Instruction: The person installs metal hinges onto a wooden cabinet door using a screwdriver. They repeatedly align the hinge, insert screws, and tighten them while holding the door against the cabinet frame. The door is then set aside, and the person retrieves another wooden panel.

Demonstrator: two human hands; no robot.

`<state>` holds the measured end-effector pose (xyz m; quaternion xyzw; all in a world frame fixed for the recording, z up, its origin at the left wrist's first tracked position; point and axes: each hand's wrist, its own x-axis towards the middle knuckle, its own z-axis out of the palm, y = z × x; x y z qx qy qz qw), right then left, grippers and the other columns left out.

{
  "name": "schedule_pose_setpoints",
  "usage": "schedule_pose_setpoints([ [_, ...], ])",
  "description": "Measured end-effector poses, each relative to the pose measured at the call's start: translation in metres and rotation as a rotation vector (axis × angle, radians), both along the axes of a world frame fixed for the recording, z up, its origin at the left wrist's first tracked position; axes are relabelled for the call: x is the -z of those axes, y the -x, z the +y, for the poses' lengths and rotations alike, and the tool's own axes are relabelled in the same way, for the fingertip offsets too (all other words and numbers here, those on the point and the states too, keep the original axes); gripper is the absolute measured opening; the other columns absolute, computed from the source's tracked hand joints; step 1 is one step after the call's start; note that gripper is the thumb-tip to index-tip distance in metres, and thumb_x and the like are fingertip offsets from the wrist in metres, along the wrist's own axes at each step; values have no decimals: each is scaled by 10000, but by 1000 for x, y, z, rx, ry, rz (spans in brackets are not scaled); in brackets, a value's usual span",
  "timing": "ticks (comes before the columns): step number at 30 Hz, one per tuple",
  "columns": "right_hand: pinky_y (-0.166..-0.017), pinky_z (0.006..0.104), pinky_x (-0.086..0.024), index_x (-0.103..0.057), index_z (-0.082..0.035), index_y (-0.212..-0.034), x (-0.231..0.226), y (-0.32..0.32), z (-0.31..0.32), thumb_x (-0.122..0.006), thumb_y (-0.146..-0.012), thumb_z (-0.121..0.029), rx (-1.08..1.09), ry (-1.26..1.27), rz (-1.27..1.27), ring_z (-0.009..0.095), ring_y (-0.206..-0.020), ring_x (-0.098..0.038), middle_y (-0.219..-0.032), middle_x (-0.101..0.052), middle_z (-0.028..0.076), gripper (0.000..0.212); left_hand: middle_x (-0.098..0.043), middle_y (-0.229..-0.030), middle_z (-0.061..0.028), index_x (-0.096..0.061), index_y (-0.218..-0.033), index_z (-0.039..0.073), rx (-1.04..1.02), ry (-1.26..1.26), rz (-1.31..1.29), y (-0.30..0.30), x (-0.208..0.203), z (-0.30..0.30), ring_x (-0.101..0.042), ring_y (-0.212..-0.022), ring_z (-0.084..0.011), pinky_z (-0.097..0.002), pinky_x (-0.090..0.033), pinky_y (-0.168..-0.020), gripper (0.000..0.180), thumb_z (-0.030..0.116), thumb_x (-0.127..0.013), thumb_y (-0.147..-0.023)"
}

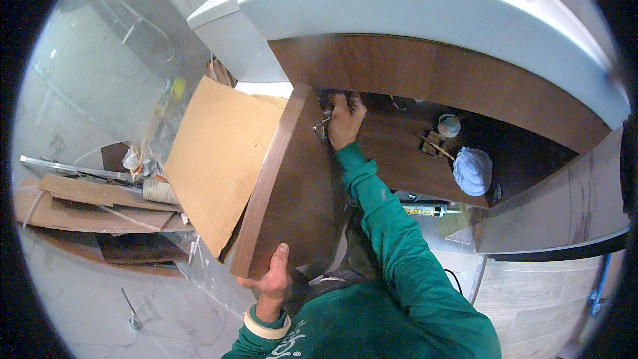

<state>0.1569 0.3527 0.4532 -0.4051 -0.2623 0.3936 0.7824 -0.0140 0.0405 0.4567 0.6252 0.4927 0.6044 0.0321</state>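
Note:
A brown wooden cabinet door (292, 179) stands swung out from a brown cabinet (425, 60) under a white countertop (412, 0). My left hand (271, 278) grips the door's near edge, thumb lying on the inner face and fingers bent round the edge. A cream tape roll (267, 324) sits round my left wrist. Inside the opening, my right hand (347, 119) is closed at the door's far edge, beside a metal hinge (321, 129). What its fingers hold is hidden in shadow.
Inside the cabinet are a crumpled white cloth (472, 171), a small tub (448, 125) and a wooden-handled tool (435, 146). A sealant tube (425, 211) lies below. Cardboard (222, 159) leans behind the door; wood offcuts (100, 206) and a screwdriver-like rod (131, 309) lie left.

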Motion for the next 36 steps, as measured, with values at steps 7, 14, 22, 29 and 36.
schedule_pose_setpoints([
  [7, -713, 422, -454, -573, 67, -973, -24, 1, -22, -646, -848, -219, 97, -107, -18, 243, -786, -535, -830, -585, 146, 321, -424, -1325, -267, -271, -1375, -7, -266, 46, 776, 24, 19, -22, -523, -1121, -340, -459, -493, -900, 749, -79, -688, -758],
  [14, -714, 452, -439, -591, 84, -924, -31, 9, -20, -625, -833, -201, 199, -14, -96, 306, -770, -536, -836, -600, 203, 301, -448, -1360, -202, -343, -1381, -14, -43, 132, 177, -17, -31, -12, -529, -1113, -341, -510, -378, -1036, 728, -106, -680, -742],
  [22, -747, 473, -410, -587, 83, -901, -28, 7, -20, -628, -829, -240, 252, -11, -187, 391, -807, -533, -849, -592, 237, 334, -469, -1342, -180, -262, -1454, 88, 107, 295, -103, -35, -61, -15, -514, -1133, -329, -505, -430, -997, 799, -144, -602, -769],
  [29, -813, 496, -363, -555, 57, -874, -13, 6, -10, -641, -836, -293, 172, 120, -219, 387, -898, -486, -910, -548, 241, 363, -574, -1209, -152, -435, -1331, 3, 135, 378, -177, -16, -48, -15, -583, -1037, -282, -441, -482, -932, 583, -96, -639, -794],
  [36, -737, 496, -356, -530, 31, -791, -23, 12, -14, -635, -829, -247, 270, 74, -33, 366, -838, -502, -818, -546, 216, 300, -635, -1127, -173, -611, -1139, -30, 76, 537, -49, -25, -46, -11, -603, -1029, -297, -405, -458, -934, 296, 30, -605, -850],
])
